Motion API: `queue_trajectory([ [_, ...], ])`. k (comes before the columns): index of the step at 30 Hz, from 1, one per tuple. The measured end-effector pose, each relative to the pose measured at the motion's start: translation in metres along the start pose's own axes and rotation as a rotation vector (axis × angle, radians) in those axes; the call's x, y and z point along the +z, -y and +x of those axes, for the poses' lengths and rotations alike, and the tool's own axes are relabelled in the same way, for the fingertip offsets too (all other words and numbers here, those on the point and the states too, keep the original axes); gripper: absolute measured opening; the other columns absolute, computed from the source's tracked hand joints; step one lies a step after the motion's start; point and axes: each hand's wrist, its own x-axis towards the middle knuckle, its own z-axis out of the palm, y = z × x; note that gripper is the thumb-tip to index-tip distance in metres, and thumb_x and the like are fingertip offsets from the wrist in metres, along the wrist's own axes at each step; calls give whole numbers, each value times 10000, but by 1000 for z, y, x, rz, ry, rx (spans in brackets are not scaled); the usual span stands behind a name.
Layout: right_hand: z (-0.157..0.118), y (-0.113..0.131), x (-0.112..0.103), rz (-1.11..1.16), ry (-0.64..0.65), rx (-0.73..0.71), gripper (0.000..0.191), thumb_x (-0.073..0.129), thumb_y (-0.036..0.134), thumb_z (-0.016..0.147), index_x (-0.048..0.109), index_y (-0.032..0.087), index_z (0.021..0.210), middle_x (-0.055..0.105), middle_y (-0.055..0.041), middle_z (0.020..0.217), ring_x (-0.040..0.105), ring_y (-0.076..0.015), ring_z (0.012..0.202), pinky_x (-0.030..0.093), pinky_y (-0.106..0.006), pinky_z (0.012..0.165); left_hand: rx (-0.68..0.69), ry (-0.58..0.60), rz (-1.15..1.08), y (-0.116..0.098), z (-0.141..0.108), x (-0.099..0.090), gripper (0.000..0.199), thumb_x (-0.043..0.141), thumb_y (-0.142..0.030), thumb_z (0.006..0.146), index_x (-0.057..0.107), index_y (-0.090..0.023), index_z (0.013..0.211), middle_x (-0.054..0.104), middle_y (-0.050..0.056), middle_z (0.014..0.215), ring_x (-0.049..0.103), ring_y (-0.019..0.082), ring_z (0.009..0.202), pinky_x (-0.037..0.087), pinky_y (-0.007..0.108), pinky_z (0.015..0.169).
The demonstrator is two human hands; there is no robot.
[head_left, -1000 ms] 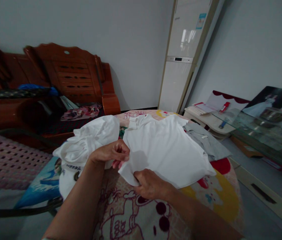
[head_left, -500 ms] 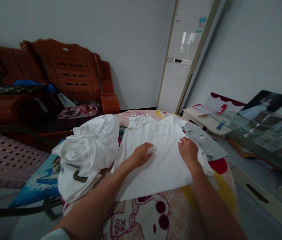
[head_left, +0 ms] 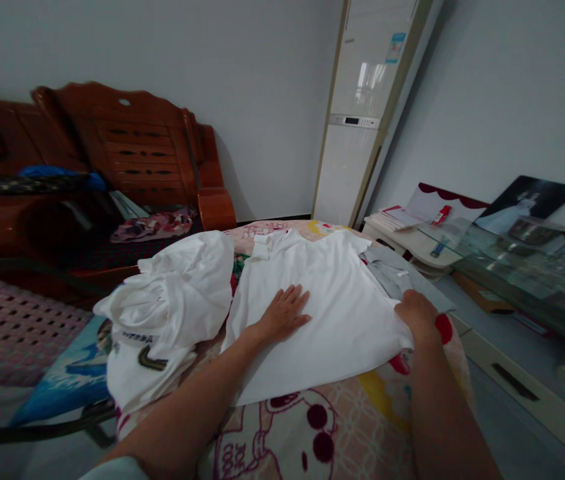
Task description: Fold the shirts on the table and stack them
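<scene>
white shirt (head_left: pixel 327 340): flat on tablecloth (head_left: pixel 362 427), 5 o'clock in view | left hand (head_left: pixel 285 313): palm-down, fingers extended, 9 o'clock of shirt's middle, likely steadying it | right hand (head_left: pixel 417 315): 3 o'clock edge, probably straightening, pinch can't tell | white bundle (head_left: pixel 187 287): 9 o'clock, apart

The shirt (head_left: pixel 322 333) lies on the tablecloth (head_left: pixel 362 430), clothes pile (head_left: pixel 187 287) left, another garment (head_left: pixel 387 267) right.
</scene>
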Motion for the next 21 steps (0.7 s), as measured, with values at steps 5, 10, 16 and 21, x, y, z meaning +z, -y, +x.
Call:
queue_trajectory([
  [5, -7, 12, -13, 146, -149, 77, 405, 381, 143, 885, 647, 56, 1178, 668, -255, 1105, 649, -345, 1065, 502, -445, 864, -6, 22, -10, -3, -1, -5, 636, 394, -516, 981, 322, -205, 1530, 271, 157, 1599, 245, 332, 1477, 240, 532, 1177],
  [10, -3, -17, -11, 154, -97, 162, 385, 407, 143, 859, 690, 54, 1104, 670, -262, 1106, 645, -372, 1073, 509, -446, 854, 138, 57, -30, -11, -5, -12, 654, 400, -584, 957, 306, -291, 1535, 231, 125, 1617, 211, 346, 1485, 181, 585, 1176],
  [16, 3, -42, -8, 95, -88, 224, 378, 446, 152, 839, 688, 46, 1108, 668, -264, 1116, 641, -396, 1078, 519, -481, 839, 293, 117, -53, -23, -9, -17, 752, 413, -684, 903, 304, -292, 1535, 240, 155, 1606, 222, 362, 1479, 119, 612, 1171],
  [21, -11, 2, -20, 81, -192, 4, 415, 398, 77, 843, 675, 88, 1151, 675, -215, 1146, 629, -336, 1112, 489, -442, 900, 309, 173, -61, -22, -9, -18, 823, 408, -737, 869, 258, -297, 1548, 180, 164, 1620, 198, 370, 1485, 136, 610, 1165],
])
